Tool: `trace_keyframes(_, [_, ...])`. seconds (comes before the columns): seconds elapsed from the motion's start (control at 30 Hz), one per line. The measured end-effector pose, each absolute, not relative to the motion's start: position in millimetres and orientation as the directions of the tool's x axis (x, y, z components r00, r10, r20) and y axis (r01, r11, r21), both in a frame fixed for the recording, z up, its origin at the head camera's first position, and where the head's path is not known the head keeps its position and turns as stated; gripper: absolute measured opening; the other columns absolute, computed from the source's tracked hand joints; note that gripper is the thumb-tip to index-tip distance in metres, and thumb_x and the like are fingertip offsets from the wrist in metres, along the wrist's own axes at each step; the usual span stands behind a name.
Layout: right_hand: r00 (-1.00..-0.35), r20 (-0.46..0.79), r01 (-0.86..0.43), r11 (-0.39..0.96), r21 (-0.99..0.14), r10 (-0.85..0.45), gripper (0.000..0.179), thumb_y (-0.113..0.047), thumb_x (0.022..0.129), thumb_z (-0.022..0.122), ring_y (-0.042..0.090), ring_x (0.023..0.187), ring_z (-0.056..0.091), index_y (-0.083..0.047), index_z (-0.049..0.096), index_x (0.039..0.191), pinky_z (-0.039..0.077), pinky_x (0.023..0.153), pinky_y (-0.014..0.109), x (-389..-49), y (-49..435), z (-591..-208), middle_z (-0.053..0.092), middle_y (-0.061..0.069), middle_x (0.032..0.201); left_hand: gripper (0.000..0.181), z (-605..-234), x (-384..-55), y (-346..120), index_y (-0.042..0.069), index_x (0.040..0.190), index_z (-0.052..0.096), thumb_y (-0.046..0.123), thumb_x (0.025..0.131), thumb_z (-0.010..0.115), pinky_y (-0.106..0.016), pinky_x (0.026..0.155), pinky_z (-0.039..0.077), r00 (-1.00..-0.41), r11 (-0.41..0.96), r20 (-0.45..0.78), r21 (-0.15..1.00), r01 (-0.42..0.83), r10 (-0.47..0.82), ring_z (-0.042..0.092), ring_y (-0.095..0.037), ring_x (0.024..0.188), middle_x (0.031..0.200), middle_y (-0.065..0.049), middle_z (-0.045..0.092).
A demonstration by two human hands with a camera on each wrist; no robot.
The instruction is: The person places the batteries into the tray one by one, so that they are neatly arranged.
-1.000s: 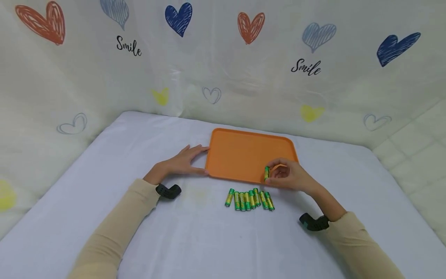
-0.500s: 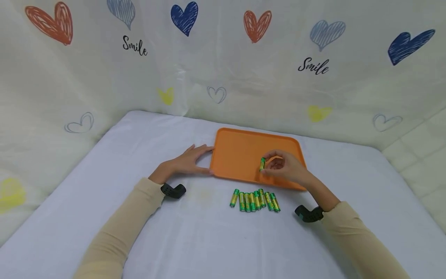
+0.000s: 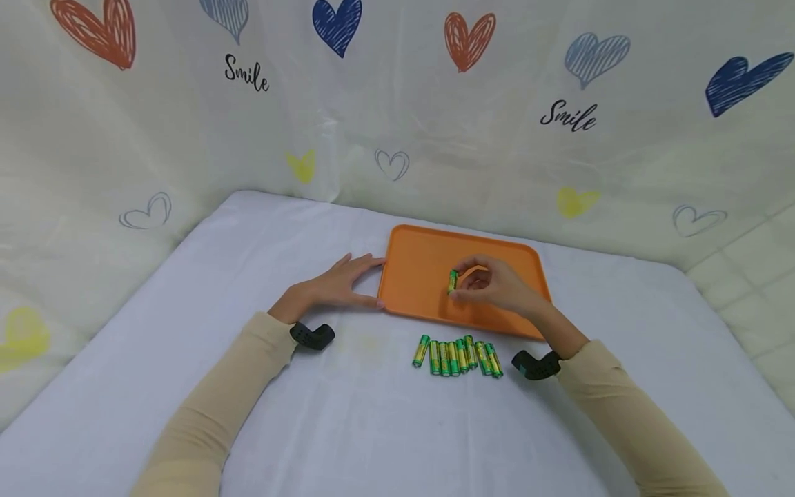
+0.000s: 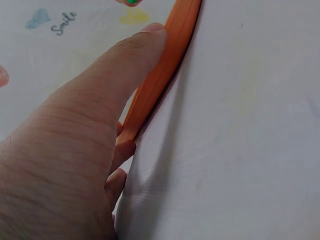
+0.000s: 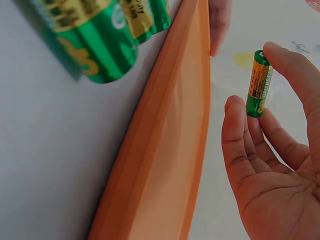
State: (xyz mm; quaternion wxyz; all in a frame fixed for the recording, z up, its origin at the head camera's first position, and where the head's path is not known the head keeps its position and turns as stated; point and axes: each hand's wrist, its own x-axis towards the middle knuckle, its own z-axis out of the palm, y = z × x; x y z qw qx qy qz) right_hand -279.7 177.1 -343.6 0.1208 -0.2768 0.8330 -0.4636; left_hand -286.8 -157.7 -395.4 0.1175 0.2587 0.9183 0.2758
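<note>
Orange tray [image 3: 417, 269], one, left hand [image 3: 340, 283] spread against its edge; battery [image 3: 453, 281], one, pinched by the right hand [image 3: 497, 281] above the tray, transfer apparently under way, set-down calling for lowering, then parted fingers; row of batteries [image 3: 454, 359] lies in front on the tabletop [image 3: 373, 428].

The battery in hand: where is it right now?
In the head view, the battery is pinched in the right hand, over about the middle of the orange tray, beyond the row of batteries.
</note>
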Motion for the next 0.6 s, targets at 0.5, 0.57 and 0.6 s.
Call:
trace_keyframes(0.5, [-0.801, 0.019, -0.33, 0.414, -0.848, -0.599, 0.043, -0.013, 0.085, 0.077, 0.023, 0.086, 0.062, 0.0, 0.056, 0.12, 0.055, 0.074, 0.025, -302, 156, -340, 0.057, 0.017, 0.113, 0.094, -395, -291, -159, 0.025, 0.157, 0.022, 0.061, 0.083, 0.067, -0.038, 0.121, -0.008, -0.836, 0.722, -0.075, 0.549, 0.42, 0.544, 0.006, -0.018, 0.151, 0.163, -0.002, 0.018])
trace_keyframes(0.57, [-0.799, 0.018, -0.334, 0.42, -0.844, -0.601, 0.043, -0.014, 0.084, 0.078, 0.023, 0.085, 0.063, -0.001, 0.057, 0.12, 0.055, 0.074, 0.025, -304, 153, -340, 0.056, 0.016, 0.114, 0.094, -396, -290, -159, 0.025, 0.157, 0.022, 0.061, 0.083, 0.067, -0.039, 0.121, -0.008, -0.837, 0.723, -0.078, 0.55, 0.417, 0.542, 0.007, -0.018, 0.151, 0.163, -0.002, 0.018])
trace_keyframes(0.6, [-0.8, 0.018, -0.337, 0.425, -0.84, -0.6, 0.043, -0.015, 0.084, 0.078, 0.023, 0.085, 0.063, -0.001, 0.057, 0.119, 0.055, 0.074, 0.025, -304, 152, -340, 0.056, 0.015, 0.115, 0.094, -396, -290, -158, 0.024, 0.157, 0.022, 0.061, 0.083, 0.067, -0.039, 0.121, -0.008, -0.836, 0.722, -0.078, 0.552, 0.417, 0.543, 0.007, -0.019, 0.151, 0.163, -0.003, 0.018])
